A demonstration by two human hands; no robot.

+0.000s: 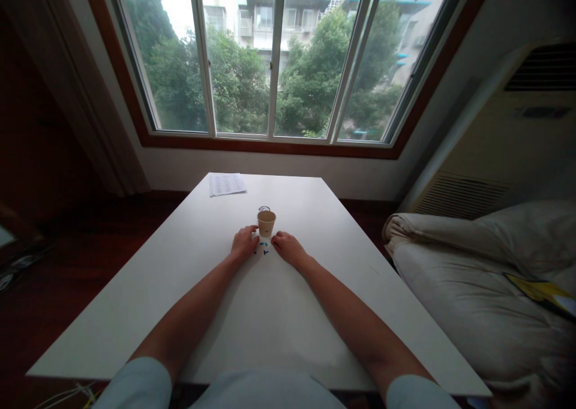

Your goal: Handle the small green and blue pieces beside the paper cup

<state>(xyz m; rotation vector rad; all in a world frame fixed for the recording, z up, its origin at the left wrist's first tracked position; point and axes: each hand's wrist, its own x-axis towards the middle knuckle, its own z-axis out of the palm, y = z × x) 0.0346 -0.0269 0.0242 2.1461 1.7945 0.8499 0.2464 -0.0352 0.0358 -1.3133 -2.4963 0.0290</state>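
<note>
A tan paper cup point(266, 226) stands upright on the white table point(288, 313), its open mouth facing up. My left hand point(244, 243) rests just left of it, thumb and fingers apart, with the fingertips close to the cup's side. To the right of the cup's base, my right hand point(289, 247) lies on the tabletop with loosely bent fingers; nothing shows in it. Between both hands, in front of the cup, lie several tiny blue and green pieces point(265, 252), too small to name. Partly hidden behind the cup is a small dark-rimmed round item point(264, 208).
Sheets of printed paper point(228, 184) lie at the table's far left corner. Beyond the table is a wide window point(270, 136). A light padded couch or bedding point(450, 265) is at the right, below a large beige vented unit point(517, 127).
</note>
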